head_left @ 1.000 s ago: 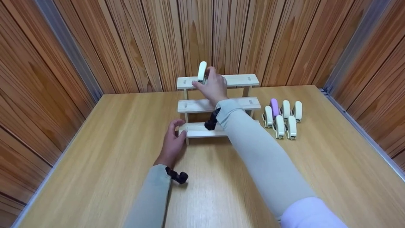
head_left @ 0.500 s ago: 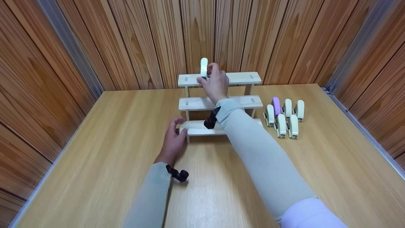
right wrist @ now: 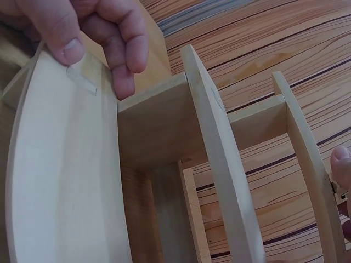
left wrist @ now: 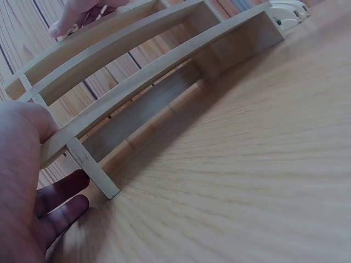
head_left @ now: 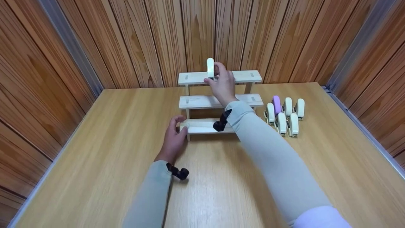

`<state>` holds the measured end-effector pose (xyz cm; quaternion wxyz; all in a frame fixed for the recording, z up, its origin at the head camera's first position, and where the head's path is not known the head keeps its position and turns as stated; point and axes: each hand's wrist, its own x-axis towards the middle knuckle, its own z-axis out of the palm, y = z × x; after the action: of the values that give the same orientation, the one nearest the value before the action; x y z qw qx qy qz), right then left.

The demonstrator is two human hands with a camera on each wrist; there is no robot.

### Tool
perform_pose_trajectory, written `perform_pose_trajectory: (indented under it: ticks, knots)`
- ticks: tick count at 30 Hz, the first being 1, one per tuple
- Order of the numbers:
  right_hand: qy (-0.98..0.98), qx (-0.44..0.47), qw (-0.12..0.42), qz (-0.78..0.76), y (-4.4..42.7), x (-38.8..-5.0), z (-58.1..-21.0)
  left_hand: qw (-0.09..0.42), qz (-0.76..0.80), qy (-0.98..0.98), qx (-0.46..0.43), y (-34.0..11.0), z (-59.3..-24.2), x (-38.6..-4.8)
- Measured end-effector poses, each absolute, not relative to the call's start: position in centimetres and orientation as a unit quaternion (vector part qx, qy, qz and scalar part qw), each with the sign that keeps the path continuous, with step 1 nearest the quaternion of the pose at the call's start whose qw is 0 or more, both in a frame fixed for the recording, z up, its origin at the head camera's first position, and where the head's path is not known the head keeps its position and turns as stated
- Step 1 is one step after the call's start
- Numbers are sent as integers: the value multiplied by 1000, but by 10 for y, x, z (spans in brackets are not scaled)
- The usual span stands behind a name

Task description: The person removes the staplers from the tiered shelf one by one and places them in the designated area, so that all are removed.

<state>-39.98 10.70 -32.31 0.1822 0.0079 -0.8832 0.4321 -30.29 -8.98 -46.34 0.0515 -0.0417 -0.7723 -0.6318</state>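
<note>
A three-tier wooden display shelf stands on the table. At the left end of its lowest tier, my left hand grips the board, the thumb on top and the fingers around the end and far edge. My right hand pinches a cream stapler at the top tier, left of its middle. The stapler is upright with its rounded end up; whether its base touches the board cannot be told. In the right wrist view only a sliver of it and the right fingertips show at the right edge.
Right of the shelf, several cream staplers and one purple stapler stand grouped in two rows on the table. Wood-panelled walls close off the back and both sides.
My right hand and the cream stapler have shifted a little to the right along the top tier. The left hand stays on the lowest tier's end.
</note>
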Motion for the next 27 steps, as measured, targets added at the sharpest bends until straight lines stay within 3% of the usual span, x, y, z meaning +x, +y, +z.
perform_pose_trajectory:
  ticks: [27]
  knots:
    - [-869, 36, 205, 449, 217, -345, -331, 36, -647, -761, -35, -85, -464, -304]
